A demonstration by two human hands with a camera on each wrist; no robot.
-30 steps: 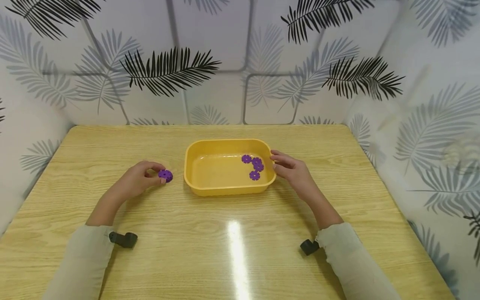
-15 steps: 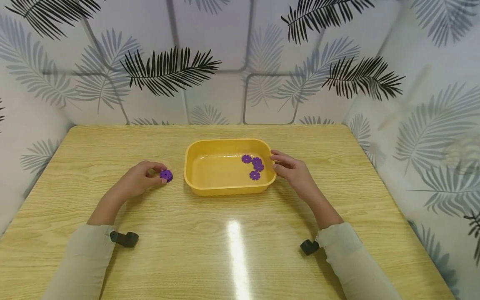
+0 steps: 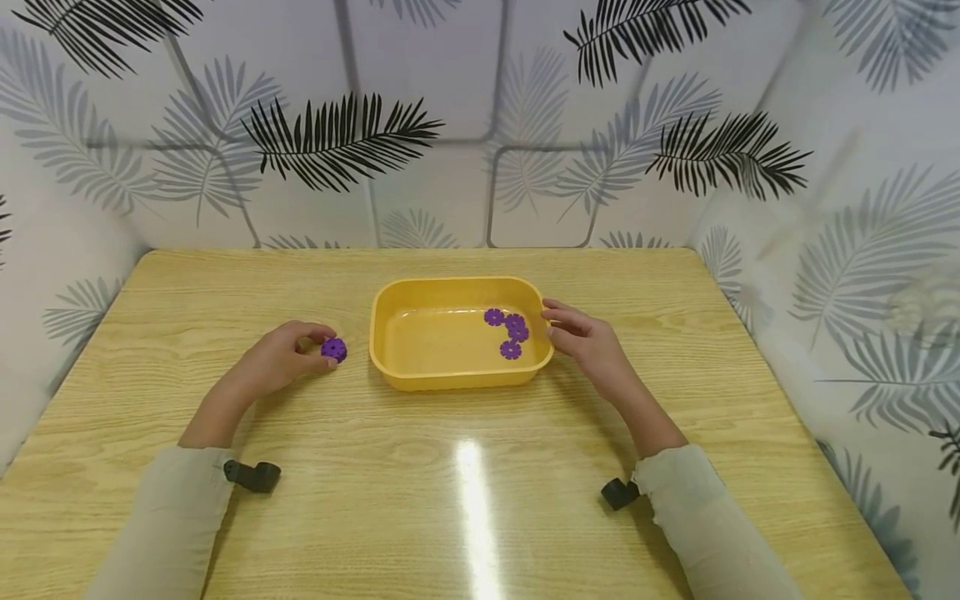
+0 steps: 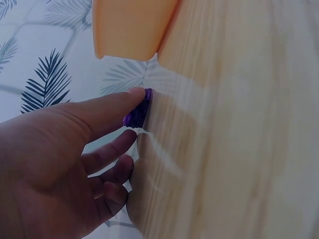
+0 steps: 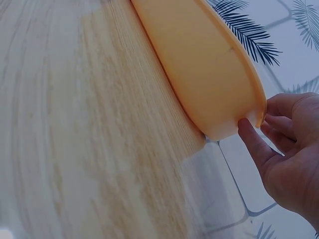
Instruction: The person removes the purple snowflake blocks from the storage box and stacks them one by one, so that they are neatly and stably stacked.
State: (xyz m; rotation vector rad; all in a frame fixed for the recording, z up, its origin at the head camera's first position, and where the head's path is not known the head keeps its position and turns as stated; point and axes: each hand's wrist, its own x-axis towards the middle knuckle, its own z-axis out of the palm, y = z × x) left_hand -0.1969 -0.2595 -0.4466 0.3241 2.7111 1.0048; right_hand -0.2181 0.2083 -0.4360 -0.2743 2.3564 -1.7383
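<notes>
Purple snowflake discs, in a small stack, lie on the table left of a yellow basin. My left hand pinches this stack between thumb and index finger; in the left wrist view the thumb tip lies against the purple discs and the other fingers are loosely bent. The yellow basin holds several more purple discs at its right end. At that end my right hand touches the rim with its fingertips. The right wrist view shows its thumb on the outer wall of the basin.
The wooden table carries the basin near its middle and a bright light streak in front. Behind and to the right stands a leaf-patterned backdrop. Dark wrist cameras sit at both sleeves.
The purple discs at my left hand were tilted and spread a second ago; now they sit as a more even stack, very slightly further right. The right hand and basin look unchanged.
</notes>
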